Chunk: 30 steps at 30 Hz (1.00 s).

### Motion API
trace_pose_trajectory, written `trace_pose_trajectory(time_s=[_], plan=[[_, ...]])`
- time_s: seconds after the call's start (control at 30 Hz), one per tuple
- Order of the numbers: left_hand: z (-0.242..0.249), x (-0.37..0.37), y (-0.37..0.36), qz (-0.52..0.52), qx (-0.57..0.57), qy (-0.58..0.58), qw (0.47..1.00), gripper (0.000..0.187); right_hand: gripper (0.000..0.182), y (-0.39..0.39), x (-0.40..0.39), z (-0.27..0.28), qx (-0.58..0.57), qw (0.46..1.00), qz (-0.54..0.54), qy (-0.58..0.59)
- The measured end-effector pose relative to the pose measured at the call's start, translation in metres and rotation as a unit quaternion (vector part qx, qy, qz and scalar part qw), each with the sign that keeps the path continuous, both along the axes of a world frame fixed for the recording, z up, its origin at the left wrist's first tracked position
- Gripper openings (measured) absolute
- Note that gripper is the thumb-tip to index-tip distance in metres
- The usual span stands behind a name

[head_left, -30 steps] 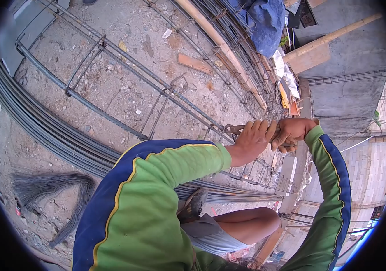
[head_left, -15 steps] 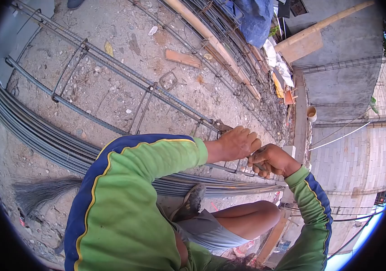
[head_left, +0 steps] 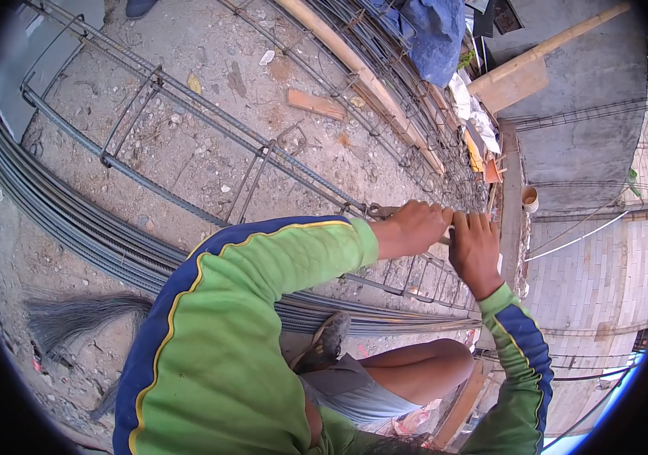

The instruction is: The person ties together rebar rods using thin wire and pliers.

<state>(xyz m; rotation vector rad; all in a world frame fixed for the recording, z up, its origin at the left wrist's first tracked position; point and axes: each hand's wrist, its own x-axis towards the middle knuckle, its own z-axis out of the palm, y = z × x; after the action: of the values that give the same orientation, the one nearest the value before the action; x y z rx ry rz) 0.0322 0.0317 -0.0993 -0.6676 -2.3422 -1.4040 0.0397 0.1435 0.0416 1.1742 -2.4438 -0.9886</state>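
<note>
A rusty metal tool, perhaps pincers (head_left: pixel 378 211), has its head against the bars of a long steel rebar cage (head_left: pixel 210 114). My left hand (head_left: pixel 417 227) is wrapped round its handles, just right of the head. Right beside it, my right hand (head_left: pixel 475 241) is closed, fingers curled over the handle end that shows between the two hands. Square stirrups (head_left: pixel 133 114) cross the cage's long bars. Beneath my hands the cage runs on to the lower right. Palms and most of the handles are hidden.
A bundle of long rebars (head_left: pixel 74 205) lies near my legs, with thin wires (head_left: pixel 85 315) at lower left. Beyond the cage are a wood scrap (head_left: pixel 316 104), a bamboo pole (head_left: pixel 354 64), more rebar and a blue tarp (head_left: pixel 434 38). A bucket (head_left: pixel 529 199) stands by the wall.
My right hand has moved up and turned, its fingers now over the handle end beside my left hand. My left hand has shifted slightly right and up. The view has shifted slightly.
</note>
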Motion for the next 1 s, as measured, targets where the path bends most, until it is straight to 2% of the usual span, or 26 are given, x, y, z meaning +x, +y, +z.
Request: trace_pose_trajectory(time_s=[0.03, 0.07, 0.13, 0.17, 0.2, 0.27, 0.3, 0.4, 0.53, 0.73, 0.8, 0.83, 0.87, 0.9, 0.93, 1.0], plan=[[0.009, -0.006, -0.012, -0.053, 0.020, -0.057, 0.997, 0.026, 0.021, 0.004, -0.022, 0.002, -0.016, 0.996, -0.012, -0.082], [0.008, -0.012, -0.012, -0.054, 0.018, -0.057, 0.997, 0.026, 0.021, 0.004, -0.041, 0.005, -0.032, 0.986, -0.023, -0.164], [0.006, -0.022, -0.010, -0.039, 0.061, -0.118, 0.990, 0.029, 0.022, -0.006, -0.073, 0.012, 0.001, 0.970, -0.074, -0.230], [0.008, -0.022, -0.008, -0.010, 0.056, -0.141, 0.988, 0.032, 0.028, -0.016, -0.080, 0.015, 0.016, 0.963, -0.088, -0.256], [0.007, -0.019, -0.008, -0.012, 0.054, -0.142, 0.988, 0.032, 0.028, -0.017, -0.084, 0.014, 0.014, 0.962, -0.090, -0.258], [0.004, -0.009, -0.005, 0.056, 0.010, -0.164, 0.985, 0.038, 0.030, -0.012, -0.086, 0.013, 0.034, 0.962, -0.099, -0.252], [0.002, -0.003, -0.003, 0.050, -0.001, -0.154, 0.987, 0.043, 0.030, -0.007, -0.081, 0.011, 0.020, 0.968, -0.085, -0.236], [-0.006, 0.008, 0.008, 0.094, -0.020, -0.091, 0.991, 0.043, 0.030, 0.009, -0.069, 0.001, -0.038, 0.972, -0.074, -0.221], [-0.003, 0.011, 0.014, 0.106, -0.045, -0.099, 0.988, 0.045, 0.031, 0.013, -0.069, -0.002, -0.054, 0.969, -0.087, -0.226], [-0.005, 0.026, 0.015, 0.136, -0.083, -0.086, 0.983, 0.065, 0.034, 0.019, -0.073, -0.010, -0.101, 0.970, -0.024, -0.219], [-0.018, 0.026, 0.034, 0.267, -0.142, 0.013, 0.953, 0.068, 0.034, 0.010, -0.085, -0.003, -0.083, 0.972, -0.031, -0.217], [-0.006, 0.031, 0.029, 0.214, -0.167, -0.040, 0.962, 0.061, 0.033, 0.008, -0.097, 0.000, -0.064, 0.965, -0.033, -0.253], [0.000, 0.032, 0.027, 0.218, -0.166, -0.040, 0.961, 0.061, 0.033, 0.009, -0.105, 0.000, -0.044, 0.955, -0.039, -0.290], [0.003, 0.033, 0.027, 0.233, -0.176, -0.050, 0.955, 0.061, 0.028, -0.012, -0.106, 0.012, 0.023, 0.941, -0.120, -0.315], [0.005, 0.034, 0.027, 0.248, -0.187, -0.062, 0.948, 0.060, 0.028, -0.028, -0.109, 0.019, 0.025, 0.940, -0.118, -0.318], [0.010, 0.036, 0.022, 0.259, -0.190, -0.079, 0.944, 0.060, 0.027, -0.050, -0.114, 0.028, 0.105, 0.863, -0.278, -0.408]])
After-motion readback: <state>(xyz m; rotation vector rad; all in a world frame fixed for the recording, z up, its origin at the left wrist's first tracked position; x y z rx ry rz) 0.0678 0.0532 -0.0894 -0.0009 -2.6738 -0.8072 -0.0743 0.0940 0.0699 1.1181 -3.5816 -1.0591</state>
